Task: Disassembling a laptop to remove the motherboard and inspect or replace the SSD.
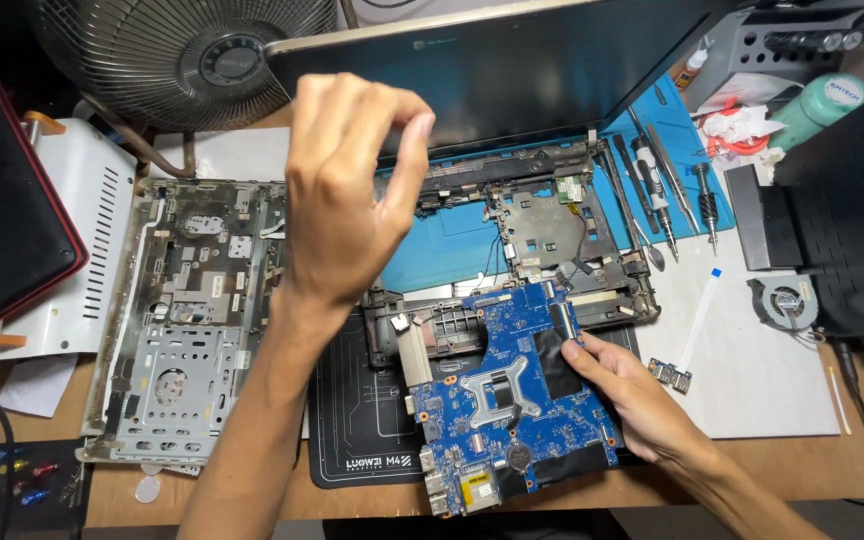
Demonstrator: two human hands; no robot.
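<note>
Head view: we see the right hand (624,392) gripping the blue motherboard (512,400) at lower centre (over a black mat (352,430)); the left hand (347,185) hangs raised above, fingertips pinched, contents indiscernible

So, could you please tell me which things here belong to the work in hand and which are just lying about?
In hand:
- blue circuit board, held by the right hand
- left hand, raised with fingers pinched
- opened laptop base
- metal frame

Lying about:
- fan
- screwdrivers
- small cooling fan
- green bottle
</note>
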